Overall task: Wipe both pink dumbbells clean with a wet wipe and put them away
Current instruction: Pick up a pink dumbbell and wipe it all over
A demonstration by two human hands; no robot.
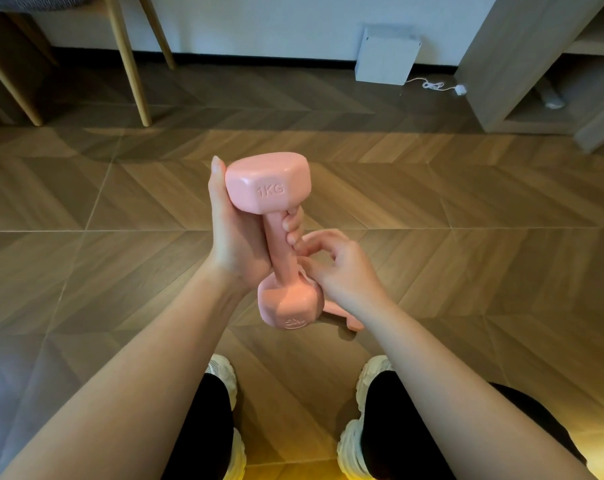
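Above the herringbone wood floor [120, 209], between the person's knees, the left hand [234, 244] is wrapping around the handle of a pink dumbbell [276, 237], fingers curled tight on the bar and the thumb lying along the upper head. The dumbbell is standing nearly upright in the air, tilted a little, its top head reading "1KG" and its lower head hanging just over the floor. Just right of the handle, the right hand [342, 271] is pinching something small against the lower part of the bar, fingertips together; what it is pressing there is too hidden to tell. Beneath the right wrist, part of a second pink object [345, 318] is lying on the floor, mostly covered. Lower down, two white shoes [369, 382] are resting on the floor.
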